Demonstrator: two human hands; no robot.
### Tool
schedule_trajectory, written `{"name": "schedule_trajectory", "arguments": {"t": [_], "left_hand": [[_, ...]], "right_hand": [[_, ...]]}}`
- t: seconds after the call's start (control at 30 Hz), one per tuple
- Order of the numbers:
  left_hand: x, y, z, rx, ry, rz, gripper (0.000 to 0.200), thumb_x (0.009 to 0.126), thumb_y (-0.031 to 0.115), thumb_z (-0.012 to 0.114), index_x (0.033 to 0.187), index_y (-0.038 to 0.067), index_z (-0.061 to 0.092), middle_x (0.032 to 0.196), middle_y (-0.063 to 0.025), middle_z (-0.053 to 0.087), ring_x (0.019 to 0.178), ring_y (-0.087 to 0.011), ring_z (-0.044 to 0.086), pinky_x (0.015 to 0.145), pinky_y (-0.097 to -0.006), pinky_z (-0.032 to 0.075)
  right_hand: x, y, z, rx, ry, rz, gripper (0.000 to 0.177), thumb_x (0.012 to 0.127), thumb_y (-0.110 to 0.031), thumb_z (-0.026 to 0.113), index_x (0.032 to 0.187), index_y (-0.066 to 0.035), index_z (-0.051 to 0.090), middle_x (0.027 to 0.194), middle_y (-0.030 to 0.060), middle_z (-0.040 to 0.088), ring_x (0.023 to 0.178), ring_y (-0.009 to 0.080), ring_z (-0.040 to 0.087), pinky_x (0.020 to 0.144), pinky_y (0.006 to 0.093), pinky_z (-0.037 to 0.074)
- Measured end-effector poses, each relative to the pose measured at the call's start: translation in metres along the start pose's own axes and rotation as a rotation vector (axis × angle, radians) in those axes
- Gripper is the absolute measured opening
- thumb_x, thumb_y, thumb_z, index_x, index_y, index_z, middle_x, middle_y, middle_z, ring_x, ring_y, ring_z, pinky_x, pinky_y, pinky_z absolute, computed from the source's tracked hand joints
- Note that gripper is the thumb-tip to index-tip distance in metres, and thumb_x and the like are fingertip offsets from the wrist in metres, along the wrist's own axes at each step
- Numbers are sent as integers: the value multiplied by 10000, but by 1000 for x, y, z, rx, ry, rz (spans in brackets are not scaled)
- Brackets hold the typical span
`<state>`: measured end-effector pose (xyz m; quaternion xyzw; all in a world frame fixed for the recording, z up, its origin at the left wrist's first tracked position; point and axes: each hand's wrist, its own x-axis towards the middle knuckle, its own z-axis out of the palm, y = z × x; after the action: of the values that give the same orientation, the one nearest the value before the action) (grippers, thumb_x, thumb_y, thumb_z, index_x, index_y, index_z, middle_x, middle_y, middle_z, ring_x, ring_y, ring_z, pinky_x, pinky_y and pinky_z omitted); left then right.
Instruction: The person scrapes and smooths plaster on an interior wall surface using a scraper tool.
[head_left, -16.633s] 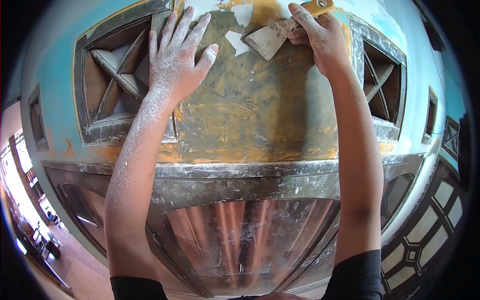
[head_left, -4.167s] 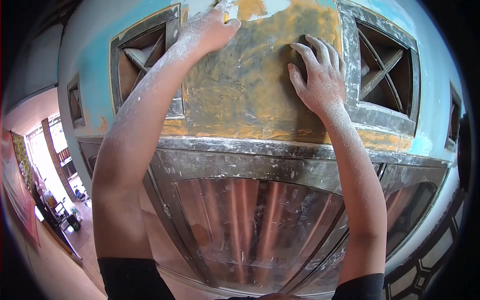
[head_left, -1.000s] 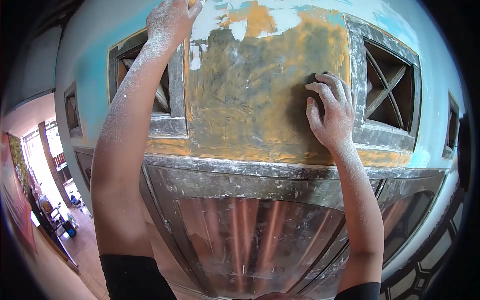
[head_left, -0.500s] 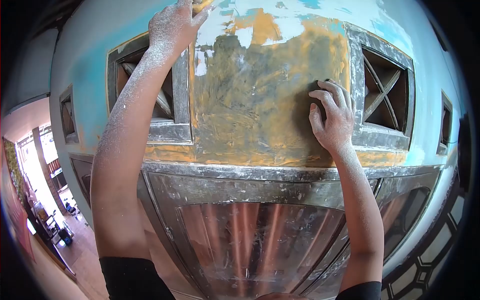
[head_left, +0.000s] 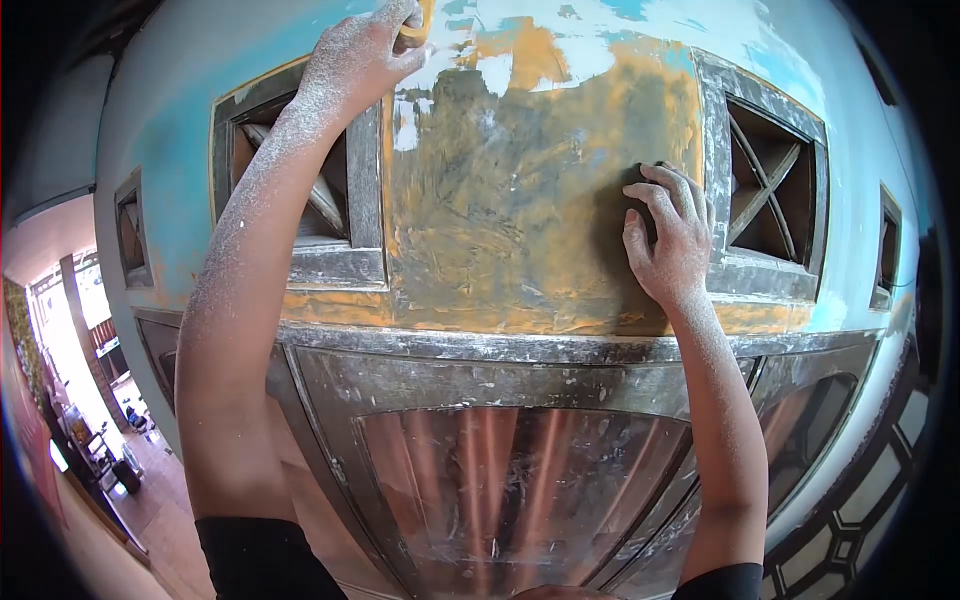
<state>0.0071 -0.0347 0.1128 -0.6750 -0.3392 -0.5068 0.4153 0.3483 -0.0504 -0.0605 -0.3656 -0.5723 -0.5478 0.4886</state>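
Dusted with white powder, my left hand (head_left: 365, 55) is closed on a yellowish object (head_left: 418, 28) near the top edge of the view; the object is mostly hidden by my fingers and cut off by the frame. It is at the upper left of a wall patch (head_left: 520, 200) smeared orange and grey-brown, with white and turquoise above. Against the right side of that patch, my right hand (head_left: 675, 235) rests with fingers bent and apart, holding nothing. White dust covers this hand too.
Worn wooden frames with crossed slats stand left (head_left: 365, 180) and right (head_left: 713, 160) of the patch. Below runs a wooden beam (head_left: 480, 345) above a glazed panel (head_left: 520, 480) with reddish folds behind it. A bright doorway (head_left: 70, 300) opens at far left.
My left hand has moved slightly down and right along the wall, and more of the yellowish object shows. My right hand has stayed nearly in place.
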Motion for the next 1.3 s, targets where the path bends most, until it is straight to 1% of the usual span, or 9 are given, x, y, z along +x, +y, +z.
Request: {"name": "schedule_trajectory", "arguments": {"t": [0.2,0.37,0.57,0.8,0.87,0.97,1.1,1.2,1.3], "left_hand": [[11,-5,8,158,165,44,484,911,280,661,1297,18,531,1129,-237,689,1092,-410,670,936,-505,528],[26,-4,9,298,392,243,397,898,280,665,1222,65,585,1090,-204,677,1073,-387,665,926,-497,525],[41,18,-6,241,19,248,273,856,262,695,1051,82,636,1042,-167,698,1049,-354,681,899,-469,541],[63,3,20,293,150,319,324,856,284,702,1115,102,633,1013,-158,718,994,-353,702,867,-474,555],[66,1,18,330,71,138,341,867,280,701,1148,101,626,1020,-148,730,1000,-344,710,864,-468,565],[62,11,21,358,19,111,300,876,239,679,1136,93,649,1021,-155,744,1008,-340,720,865,-468,572],[76,5,14,390,99,-52,237,894,205,623,1091,100,701,1028,-165,758,988,-342,738,845,-482,583],[82,16,15,461,168,88,239,895,229,635,1086,99,697,999,-163,758,970,-337,743,829,-479,587],[69,49,5,532,104,152,264,883,254,671,1101,105,680,971,-167,754,952,-324,747,808,-471,592]], "right_hand": [[0,1,1,-2,3,-2,261,862,-145,682,1122,-167,676,1305,48,624,1343,307,526,1114,492,378],[0,1,1,0,17,-6,262,855,-143,687,1115,-166,678,1298,50,630,1337,311,532,1104,487,389],[1,1,0,16,26,-19,261,841,-137,692,1101,-159,680,1290,54,634,1325,315,543,1099,484,394],[0,4,0,33,30,-20,243,842,-138,691,1084,-153,683,1284,59,639,1319,321,547,1097,482,397],[0,3,1,38,31,-19,234,842,-142,691,1076,-150,685,1284,62,642,1318,323,547,1095,482,398],[0,4,0,43,29,-21,229,842,-146,691,1071,-150,684,1288,62,642,1319,322,546,1094,484,399],[0,3,1,55,28,-19,219,841,-146,692,1060,-148,683,1286,62,645,1317,321,549,1094,485,398],[0,6,0,53,35,-18,210,838,-144,693,1048,-147,683,1278,60,650,1314,319,552,1093,485,399],[-1,5,0,59,44,-14,204,836,-144,695,1040,-147,684,1273,57,653,1311,314,555,1091,483,399]]}}
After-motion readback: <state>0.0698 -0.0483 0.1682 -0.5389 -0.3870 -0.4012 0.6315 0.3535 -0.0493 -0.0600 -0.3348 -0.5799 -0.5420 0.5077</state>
